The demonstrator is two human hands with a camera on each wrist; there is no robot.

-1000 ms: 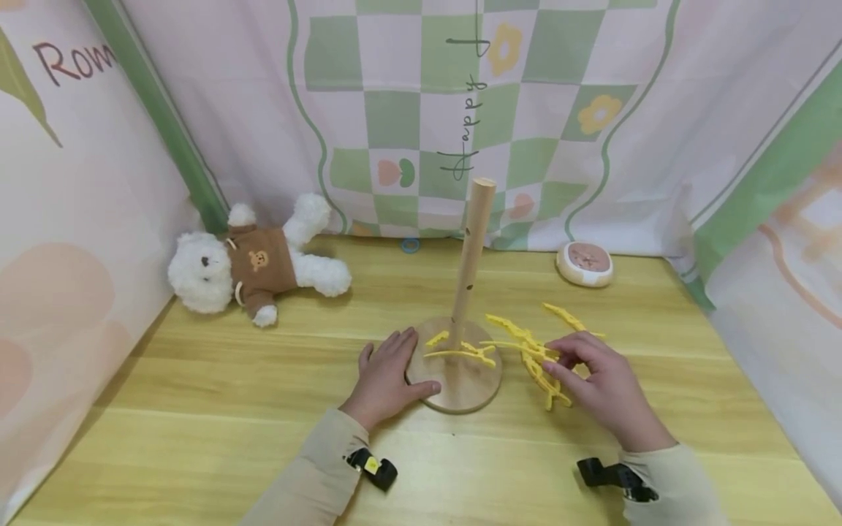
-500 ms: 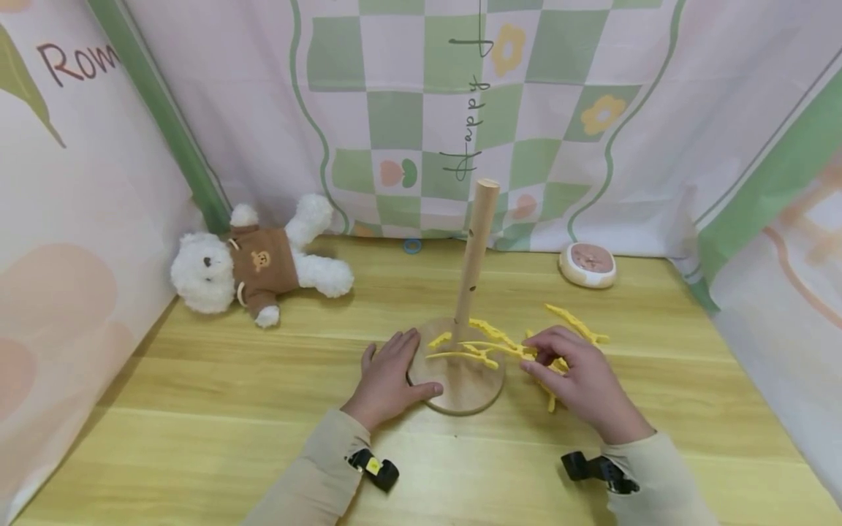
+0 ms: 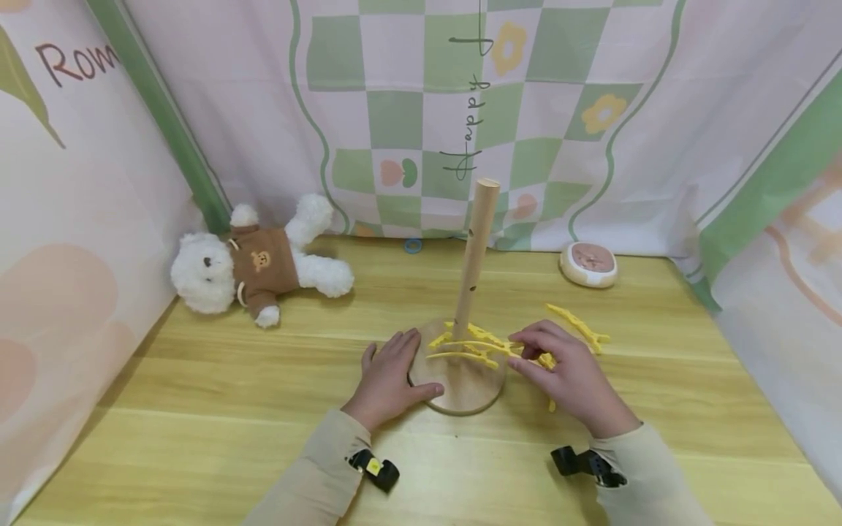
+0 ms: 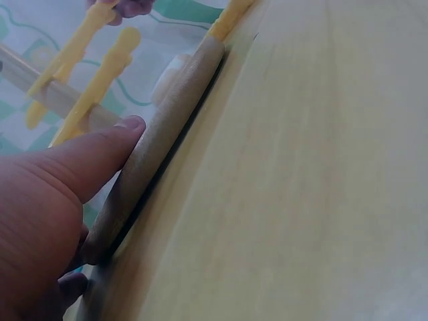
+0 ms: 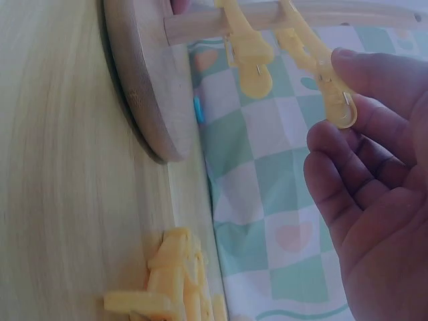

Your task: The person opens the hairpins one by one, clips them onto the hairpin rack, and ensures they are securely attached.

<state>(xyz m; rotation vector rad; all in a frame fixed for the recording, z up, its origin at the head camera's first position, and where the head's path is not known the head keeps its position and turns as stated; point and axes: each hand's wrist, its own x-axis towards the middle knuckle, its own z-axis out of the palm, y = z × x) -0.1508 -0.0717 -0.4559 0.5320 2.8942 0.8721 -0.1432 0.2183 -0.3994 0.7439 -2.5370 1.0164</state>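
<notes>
A wooden post (image 3: 474, 263) stands upright on a round wooden base (image 3: 460, 402). One yellow alligator hair clip (image 5: 251, 57) sits around the low part of the post. My right hand (image 3: 569, 380) pinches the end of a second yellow hair clip (image 5: 328, 83) between thumb and fingers. That clip's jaws are parted, one arm on each side of the post, just above the first clip. My left hand (image 3: 388, 380) rests on the base's left edge, fingers extended along the rim and thumb on top. More yellow hair clips (image 5: 177, 281) lie on the table, partly hidden behind my right hand in the head view.
A single yellow clip (image 3: 579, 327) lies beyond my right hand. At the back are a white plush toy (image 3: 263, 259) in a brown shirt, a small blue ring (image 3: 412, 246) and a white-and-pink rounded device (image 3: 588, 264). Printed curtains (image 3: 388, 117) border the table.
My right hand has moved left with its hair clip, bringing the clip's parted arms around the post. My left hand has stayed on the base.
</notes>
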